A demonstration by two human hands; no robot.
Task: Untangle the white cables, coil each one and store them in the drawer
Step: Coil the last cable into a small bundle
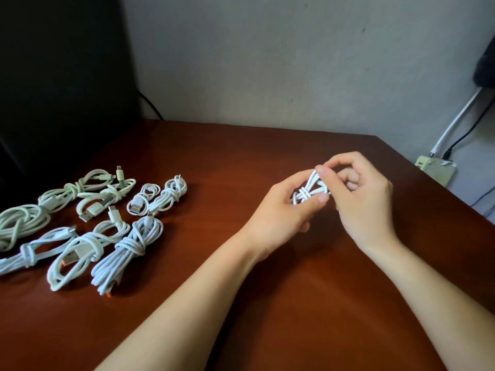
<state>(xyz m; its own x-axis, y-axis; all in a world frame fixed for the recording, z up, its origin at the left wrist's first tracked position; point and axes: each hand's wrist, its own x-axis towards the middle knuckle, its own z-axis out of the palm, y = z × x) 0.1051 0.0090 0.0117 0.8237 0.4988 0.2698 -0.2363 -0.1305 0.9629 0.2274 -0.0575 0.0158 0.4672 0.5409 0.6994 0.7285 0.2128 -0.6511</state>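
Note:
A small white cable bundle (pixel 308 192), wrapped round its middle, is held above the brown table (pixel 241 303). My left hand (pixel 284 212) grips its lower part, thumb across the strands. My right hand (pixel 361 194) pinches the bundle's upper loops between thumb and forefinger. Part of the bundle is hidden behind my fingers. Several coiled white cables (pixel 88 223) lie on the table at the left, each tied round its middle, some with USB plugs showing. No drawer is in view.
A dark object (pixel 61 89) stands at the back left beside the grey wall. At the right edge a pale power strip (pixel 436 170) sits beyond the table's corner, with a white conduit and black cords running to it.

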